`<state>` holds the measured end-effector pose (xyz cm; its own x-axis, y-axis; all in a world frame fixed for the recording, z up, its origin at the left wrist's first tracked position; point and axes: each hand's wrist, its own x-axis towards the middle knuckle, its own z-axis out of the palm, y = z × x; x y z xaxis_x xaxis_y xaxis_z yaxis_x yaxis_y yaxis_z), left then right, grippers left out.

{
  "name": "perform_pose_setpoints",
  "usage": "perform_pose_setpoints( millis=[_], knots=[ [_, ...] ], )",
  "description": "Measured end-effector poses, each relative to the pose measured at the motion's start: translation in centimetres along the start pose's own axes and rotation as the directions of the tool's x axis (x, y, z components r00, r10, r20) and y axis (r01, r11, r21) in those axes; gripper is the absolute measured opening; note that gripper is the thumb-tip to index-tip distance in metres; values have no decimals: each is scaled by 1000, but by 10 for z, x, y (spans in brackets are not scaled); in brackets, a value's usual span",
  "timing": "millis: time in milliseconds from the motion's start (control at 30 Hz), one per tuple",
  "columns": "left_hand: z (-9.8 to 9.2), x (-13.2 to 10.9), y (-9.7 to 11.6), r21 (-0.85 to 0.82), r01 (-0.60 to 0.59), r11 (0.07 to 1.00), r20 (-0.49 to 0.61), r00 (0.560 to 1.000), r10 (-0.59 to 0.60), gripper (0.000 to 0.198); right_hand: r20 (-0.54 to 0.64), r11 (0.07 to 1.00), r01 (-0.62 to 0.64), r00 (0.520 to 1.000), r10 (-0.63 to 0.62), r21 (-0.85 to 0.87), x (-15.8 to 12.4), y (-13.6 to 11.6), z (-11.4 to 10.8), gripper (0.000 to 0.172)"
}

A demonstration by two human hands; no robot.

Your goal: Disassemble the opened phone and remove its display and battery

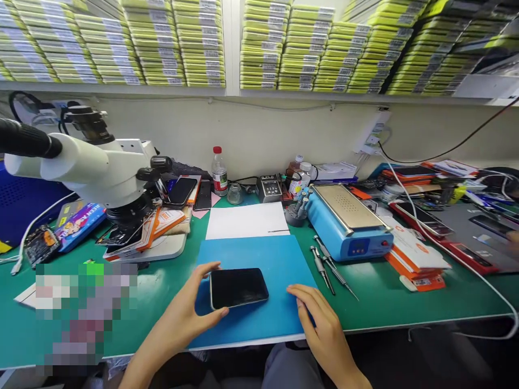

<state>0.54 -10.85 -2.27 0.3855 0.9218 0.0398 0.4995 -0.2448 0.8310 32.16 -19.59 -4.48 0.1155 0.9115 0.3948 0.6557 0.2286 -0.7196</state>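
A smartphone (239, 287) with a dark screen faces up over the blue mat (251, 251), its long side running left to right. My left hand (193, 302) grips its left end, thumb at the near corner and fingers at the far one. To the right of the phone and apart from it, my right hand (318, 316) is open over the mat's right edge, fingers stretched out and holding nothing. A white sheet (247, 220) with a thin dark tool on it lies behind the mat.
Several screwdrivers (322, 267) lie right of the mat, near a blue heating-plate machine (344, 221). A microscope (101, 167) stands left over stacked boxes. Behind are a red-capped bottle (219, 172) and a glass jar (234, 194). A white cable (438, 246) crosses the right side.
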Motion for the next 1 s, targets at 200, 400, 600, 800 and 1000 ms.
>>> perform_pose_setpoints(
  millis=[200,400,600,800,1000],
  knots=[
    [12,3,-36,368,-176,913,22,983,180,75,-60,994,22,998,-28,-104,-9,2,-18,31],
    [32,17,-30,554,-305,775,34,938,345,57,-159,973,-33,987,-4,-229,-25,7,-52,25],
    [39,20,-25,516,-290,806,17,944,329,55,-367,728,-320,925,102,-606,-42,39,-98,45],
    [35,17,-29,408,-281,868,11,953,303,57,-481,488,-506,857,188,-711,-33,86,-148,63],
    [34,15,-23,334,-278,901,10,957,291,58,-424,407,-500,866,267,-765,-14,101,-161,58]
  ],
)
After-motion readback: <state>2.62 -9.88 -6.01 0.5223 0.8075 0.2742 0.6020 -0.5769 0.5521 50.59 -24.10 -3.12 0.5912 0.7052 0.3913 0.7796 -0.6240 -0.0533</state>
